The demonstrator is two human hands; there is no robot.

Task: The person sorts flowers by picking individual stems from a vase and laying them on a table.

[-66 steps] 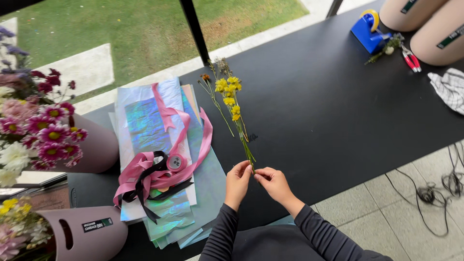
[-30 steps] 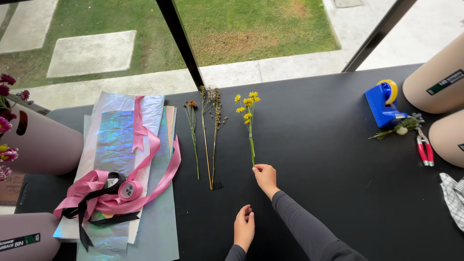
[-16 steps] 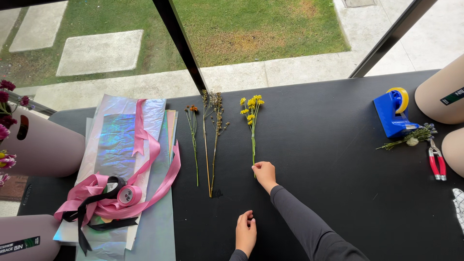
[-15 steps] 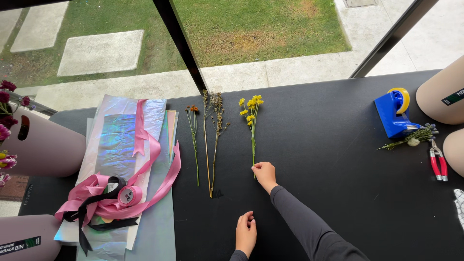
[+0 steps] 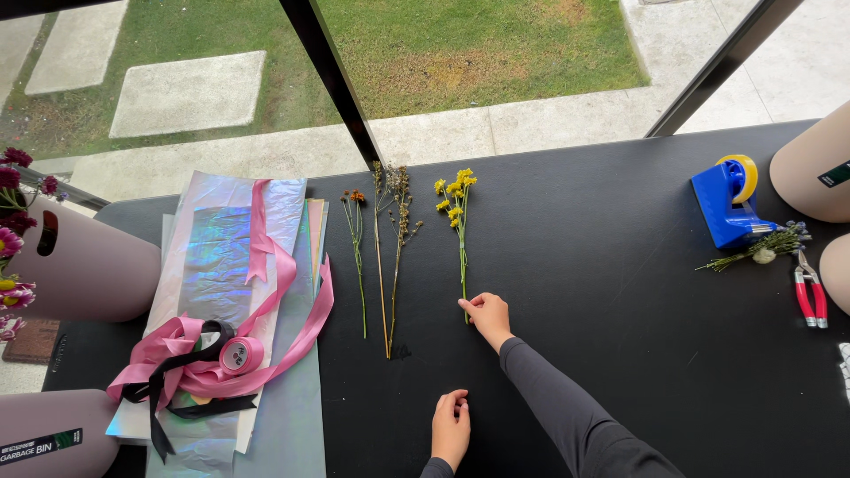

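Head view, left to right: iridescent wrapping sheets (image 5: 212,265) under a pink ribbon (image 5: 266,345); two dried stems (image 5: 381,257) on the black surface (image 5: 602,230); the left hand (image 5: 451,428), fingers loosely curled and holding nothing; the right hand (image 5: 486,315), fingers pinching the lower end of the yellow-flowered stem (image 5: 460,239) lying flat; a blue tape dispenser (image 5: 728,204); red pruners (image 5: 809,296).

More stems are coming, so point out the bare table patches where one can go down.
Widest bare stretch of the black table: between the yellow flower stem under the right hand and the blue tape dispenser. Also bare: the near edge right of the left hand, beyond the sleeve. Crowded: the wrapping sheets with pink ribbon, and the red pruners.
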